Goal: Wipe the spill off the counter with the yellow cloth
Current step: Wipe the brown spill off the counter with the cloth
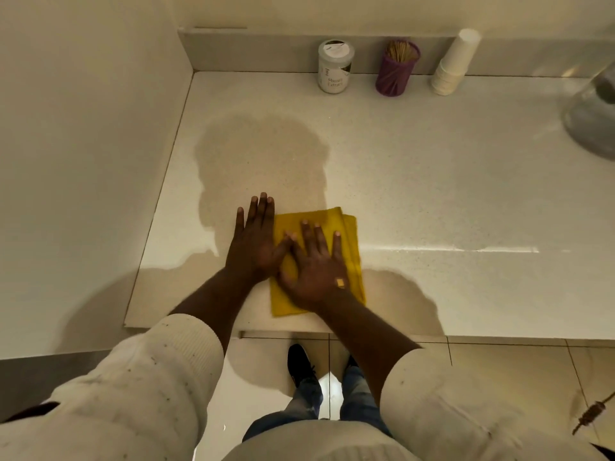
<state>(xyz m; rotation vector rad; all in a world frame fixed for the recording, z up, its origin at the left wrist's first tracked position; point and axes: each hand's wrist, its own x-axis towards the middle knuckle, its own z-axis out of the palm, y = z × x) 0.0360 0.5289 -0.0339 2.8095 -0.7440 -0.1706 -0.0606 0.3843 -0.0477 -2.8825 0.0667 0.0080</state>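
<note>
I see a pale, speckled bench (416, 181) running into a corner, with a plain wall on the left and a low upstand along the back. Beyond its front edge is a glossy tiled floor (499, 364), where dark shoes and blue jeans show. A soft shadow falls across the bench behind the hands; I cannot pick out any spill.

The yellow cloth (346, 237) lies folded flat near the front edge of the bench. My right hand (316, 264) is spread open, palm down on the cloth, a small tan patch on its back. My left hand (254, 237) is also open and flat, mostly on the bare bench just beside the cloth, its thumb reaching onto the cloth's edge.

Against the back upstand stand a white lidded jar (334, 66), a purple holder of toothpicks (397, 68) and a leaning stack of paper cups (454, 63). A clear rounded vessel (592, 111) sits at the right edge. The jar's label reads "Extract" on its lower line; the rest is too blurred.
</note>
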